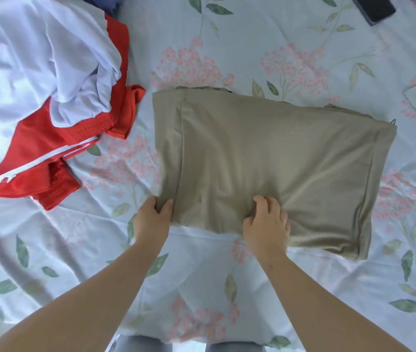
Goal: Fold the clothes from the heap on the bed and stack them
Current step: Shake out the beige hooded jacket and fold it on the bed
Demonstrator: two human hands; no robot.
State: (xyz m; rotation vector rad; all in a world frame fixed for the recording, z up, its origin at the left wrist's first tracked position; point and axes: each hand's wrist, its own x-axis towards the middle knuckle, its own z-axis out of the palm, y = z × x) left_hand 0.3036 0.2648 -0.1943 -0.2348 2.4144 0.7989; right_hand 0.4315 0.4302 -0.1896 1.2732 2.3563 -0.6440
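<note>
A beige folded cotton garment (273, 168) lies flat at the centre of the pale floral bedsheet (252, 41). The left hand (151, 217) pinches its corner at 7 o'clock. The right hand (267, 224), fingers curled, bunches the near edge at 6 o'clock. The heap of white and red clothes (49, 97) sits at 10 o'clock, apart from the garment. A dark flat phone (374, 8) lies at 1 o'clock.

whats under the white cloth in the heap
A red garment with white stripes sticks out from under the white cloth; blue fabric shows at its top. Rest is covered.
</note>
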